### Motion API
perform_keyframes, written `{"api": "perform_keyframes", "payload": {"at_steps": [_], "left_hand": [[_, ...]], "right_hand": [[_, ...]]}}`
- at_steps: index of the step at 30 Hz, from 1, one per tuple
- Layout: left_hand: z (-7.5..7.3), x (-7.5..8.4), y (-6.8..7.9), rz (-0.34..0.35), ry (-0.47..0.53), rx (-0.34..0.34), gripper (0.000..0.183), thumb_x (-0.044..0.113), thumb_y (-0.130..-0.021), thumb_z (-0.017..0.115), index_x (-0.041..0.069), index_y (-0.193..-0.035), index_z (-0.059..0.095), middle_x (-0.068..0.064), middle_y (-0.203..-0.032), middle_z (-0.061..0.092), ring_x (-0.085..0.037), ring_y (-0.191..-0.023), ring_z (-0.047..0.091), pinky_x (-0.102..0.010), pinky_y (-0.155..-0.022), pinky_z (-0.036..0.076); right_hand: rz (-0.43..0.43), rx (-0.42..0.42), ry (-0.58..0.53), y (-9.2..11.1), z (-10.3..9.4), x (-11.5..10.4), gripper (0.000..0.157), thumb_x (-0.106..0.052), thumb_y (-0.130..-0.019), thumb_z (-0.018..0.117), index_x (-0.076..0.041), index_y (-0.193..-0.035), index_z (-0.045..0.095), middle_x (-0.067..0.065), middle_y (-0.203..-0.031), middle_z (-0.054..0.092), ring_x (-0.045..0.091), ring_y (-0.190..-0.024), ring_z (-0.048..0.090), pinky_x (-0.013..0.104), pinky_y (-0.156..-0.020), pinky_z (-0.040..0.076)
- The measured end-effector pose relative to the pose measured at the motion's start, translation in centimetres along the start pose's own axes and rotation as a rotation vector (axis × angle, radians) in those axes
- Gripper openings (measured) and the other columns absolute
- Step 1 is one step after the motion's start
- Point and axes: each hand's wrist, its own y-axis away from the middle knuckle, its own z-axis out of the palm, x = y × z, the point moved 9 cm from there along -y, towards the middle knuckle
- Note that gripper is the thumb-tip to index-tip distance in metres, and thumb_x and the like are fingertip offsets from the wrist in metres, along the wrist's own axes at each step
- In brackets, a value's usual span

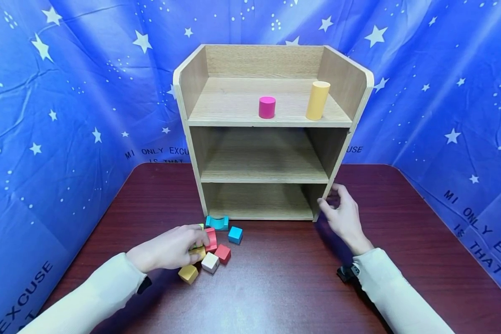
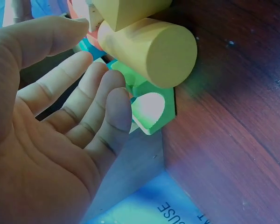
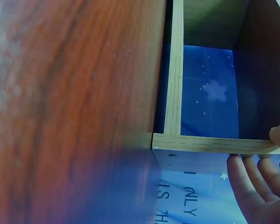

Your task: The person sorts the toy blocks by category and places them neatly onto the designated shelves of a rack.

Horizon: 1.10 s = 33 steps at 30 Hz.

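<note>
My left hand [image 1: 171,247] reaches into a cluster of small blocks at the shelf's front left, its fingers loosely bent. In the left wrist view, a lying yellow cylinder [image 2: 172,53] is just beyond the thumb and fingertips, with nothing between them. Around it are a green block [image 2: 168,109], a red block with a curved hollow [image 1: 210,240], a red cube [image 1: 223,254], a white cube [image 1: 210,262] and a yellow block [image 1: 188,274]. My right hand [image 1: 343,218] holds the right side panel of the wooden shelf [image 1: 256,180], thumb inside and fingers outside.
A pink cylinder [image 1: 267,107] and a taller yellow cylinder [image 1: 317,100] stand on the shelf's top level. By its front left corner lie a teal curved block [image 1: 218,224] and a blue cube [image 1: 235,235]. A blue starry curtain [image 1: 67,102] surrounds the dark red table [image 1: 284,287].
</note>
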Motion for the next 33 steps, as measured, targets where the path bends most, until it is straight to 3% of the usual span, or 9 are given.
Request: {"api": "perform_keyframes", "payload": {"at_steps": [13, 19, 23, 33], "left_hand": [[0.56, -0.27, 0.07, -0.003, -0.089, 0.006, 0.019, 0.01, -0.074, 0.075, 0.017, -0.09, 0.066, 0.007, -0.084, 0.052, -0.007, -0.072, 0.046, -0.025, -0.064, 0.039], [0.68, -0.21, 0.19, -0.005, -0.123, 0.011, 0.023, 0.01, -0.073, 0.076, 0.016, -0.093, 0.066, 0.007, -0.082, 0.051, -0.008, -0.068, 0.045, -0.026, -0.062, 0.04], [0.73, -0.11, 0.2, 0.006, -0.153, 0.025, 0.023, 0.009, -0.072, 0.076, 0.019, -0.087, 0.062, 0.007, -0.077, 0.049, -0.008, -0.066, 0.044, -0.026, -0.059, 0.038], [0.61, 0.06, 0.17, -0.007, -0.225, 0.044, 0.026, 0.011, -0.069, 0.079, 0.021, -0.086, 0.061, 0.009, -0.074, 0.046, -0.008, -0.063, 0.043, -0.029, -0.057, 0.038]], "right_hand": [[0.008, -0.006, 0.0, 0.05, 0.09, 0.14, 0.036, -0.007, -0.083, 0.069, 0.0, -0.116, 0.056, 0.01, -0.097, 0.064, 0.012, -0.084, 0.061, 0.013, -0.068, 0.048], [-0.003, -0.007, -0.001, 0.04, 0.16, 0.12, 0.036, -0.007, -0.083, 0.069, 0.001, -0.116, 0.056, 0.012, -0.097, 0.065, 0.017, -0.085, 0.062, 0.013, -0.068, 0.048], [0.003, -0.009, -0.005, 0.07, 0.16, 0.15, 0.036, -0.007, -0.083, 0.069, 0.001, -0.115, 0.055, 0.012, -0.097, 0.064, 0.02, -0.085, 0.062, 0.013, -0.068, 0.048], [0.002, -0.008, 0.002, 0.03, 0.11, -0.04, 0.037, -0.008, -0.082, 0.07, -0.002, -0.116, 0.056, 0.008, -0.097, 0.064, 0.01, -0.084, 0.061, 0.014, -0.068, 0.049]]}}
